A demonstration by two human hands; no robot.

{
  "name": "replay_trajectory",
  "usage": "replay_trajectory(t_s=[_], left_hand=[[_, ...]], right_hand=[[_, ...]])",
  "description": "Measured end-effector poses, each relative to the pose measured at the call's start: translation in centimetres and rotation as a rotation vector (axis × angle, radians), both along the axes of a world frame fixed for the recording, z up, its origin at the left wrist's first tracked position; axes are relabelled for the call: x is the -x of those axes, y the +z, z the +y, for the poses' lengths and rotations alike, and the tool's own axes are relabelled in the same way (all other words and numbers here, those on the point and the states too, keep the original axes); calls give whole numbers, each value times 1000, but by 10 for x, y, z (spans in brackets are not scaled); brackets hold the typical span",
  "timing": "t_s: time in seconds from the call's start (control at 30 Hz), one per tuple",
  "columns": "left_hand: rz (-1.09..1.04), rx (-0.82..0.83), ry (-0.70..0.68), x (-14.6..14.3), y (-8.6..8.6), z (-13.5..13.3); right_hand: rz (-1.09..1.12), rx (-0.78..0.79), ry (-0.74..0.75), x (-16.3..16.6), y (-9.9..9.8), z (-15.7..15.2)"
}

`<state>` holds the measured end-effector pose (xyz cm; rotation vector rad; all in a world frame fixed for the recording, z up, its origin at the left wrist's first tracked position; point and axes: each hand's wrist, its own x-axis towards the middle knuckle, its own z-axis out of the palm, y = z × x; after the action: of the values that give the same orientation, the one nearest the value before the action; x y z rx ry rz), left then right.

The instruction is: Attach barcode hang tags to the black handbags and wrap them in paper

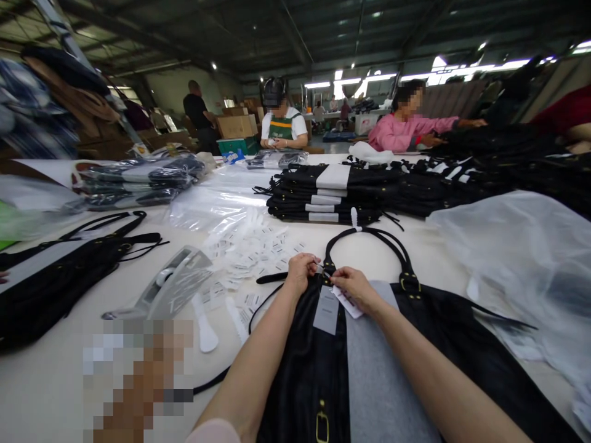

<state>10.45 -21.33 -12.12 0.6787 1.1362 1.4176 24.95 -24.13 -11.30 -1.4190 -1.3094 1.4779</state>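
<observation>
A black handbag with brass buckles and a wide grey band lies in front of me, its looped handle pointing away. At the handle's left base, my left hand pinches a thin, pale loop or string. Close beside it, my right hand has its fingers closed at the same spot, by a white tag. A grey tag hangs on the bag just below my hands. A white toothed strip is fastened around the top of the handle.
Loose white tags and a grey tape dispenser are at left. Stacked black bags stand behind the handle. Clear plastic is heaped at right, another black bag lies far left. Co-workers are across the table.
</observation>
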Motion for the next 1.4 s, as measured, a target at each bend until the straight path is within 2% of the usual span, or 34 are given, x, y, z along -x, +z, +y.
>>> replay_trajectory(t_s=[0.47,0.83,1.17,1.4], left_hand=[[12,-28,-10,0,-1,-4],[75,-86,-78,1,-6,-6],[89,-32,-49,-2,2,-8],[122,-23,0,-4,-2,-6]], right_hand=[[-4,-28,-1,0,-5,1],[3,-40,1,0,-6,0],[13,-63,-8,0,-10,1],[28,-54,-6,-1,-11,1]])
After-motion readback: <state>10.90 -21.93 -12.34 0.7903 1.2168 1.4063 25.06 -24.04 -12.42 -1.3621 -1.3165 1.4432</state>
